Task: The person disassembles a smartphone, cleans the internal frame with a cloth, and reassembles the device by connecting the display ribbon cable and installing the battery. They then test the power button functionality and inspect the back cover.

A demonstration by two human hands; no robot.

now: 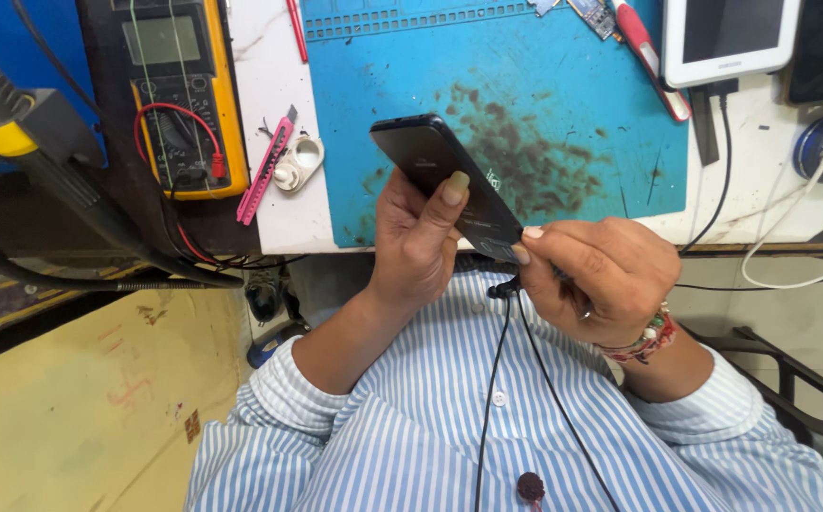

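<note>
Phone: a black smartphone is up off the bench, held tilted over the near edge of the blue work mat, screen side turned away from the camera.
Left hand: the left hand is wrapped round the lower half of the phone, thumb pressed flat along its edge, a firm closed grip.
Right hand: the right hand is pinched shut at the phone's bottom end, thumb and forefinger meeting on a small dark part there; whether it is a plug or a tray, I cannot tell.
Cable: a thin black cable drops from just below that pinch, down across the striped shirt.
Doing it well: I'd say the left hand should hold the body still while the right works straight along the phone's length, not at an angle, so nothing bends at the port.
Grip advice: light pressure at the fingertips looks wiser than force; the part is small.
Watch for: the phone hangs beyond the table edge, so a slip could drop it into the lap.
Bench: a yellow multimeter, a pink cutter and a white tablet lie well apart from the hands.
</note>
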